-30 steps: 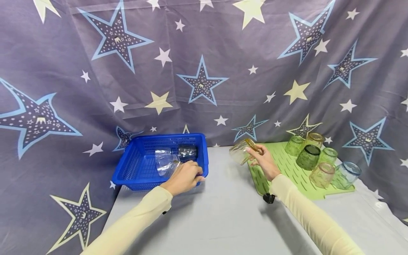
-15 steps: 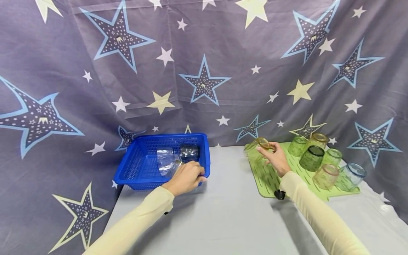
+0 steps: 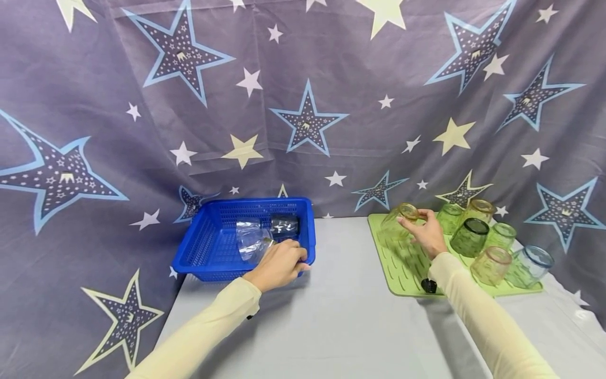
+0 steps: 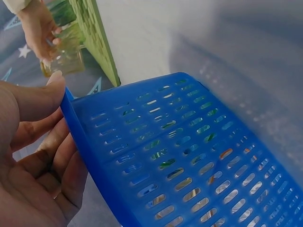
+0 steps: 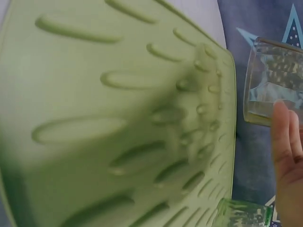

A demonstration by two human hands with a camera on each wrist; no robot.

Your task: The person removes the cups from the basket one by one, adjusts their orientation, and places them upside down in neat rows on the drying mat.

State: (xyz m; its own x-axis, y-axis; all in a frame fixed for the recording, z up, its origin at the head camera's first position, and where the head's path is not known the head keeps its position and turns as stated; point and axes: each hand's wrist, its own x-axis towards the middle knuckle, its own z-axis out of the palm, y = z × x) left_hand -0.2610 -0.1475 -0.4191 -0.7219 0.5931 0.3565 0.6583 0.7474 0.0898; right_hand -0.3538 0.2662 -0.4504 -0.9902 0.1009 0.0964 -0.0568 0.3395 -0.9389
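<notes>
My right hand [image 3: 428,232] holds a yellow-tinted drinking glass [image 3: 396,223] by its upper end, over the far left part of the green draining mat [image 3: 395,273]. In the right wrist view a gap shows between this glass [image 5: 267,82] and the mat [image 5: 71,90]. My left hand [image 3: 278,266] grips the front right rim of a blue plastic basket [image 3: 310,231]. The left wrist view has its thumb [image 4: 40,97] on top of that rim and its fingers underneath. Inside the basket lie clear glasses [image 3: 250,241] and a dark glass [image 3: 285,225].
Several tinted glasses stand on the mat's right side, among them a dark green glass [image 3: 468,238], a pink glass [image 3: 491,266] and a blue glass [image 3: 529,267]. A star-patterned curtain [image 3: 331,142] hangs behind the white table [image 3: 341,316].
My right hand has carried the yellow-tinted glass rightward from beside the mat to over it, and the glass has turned more upright. My left hand has kept its grip on the basket rim.
</notes>
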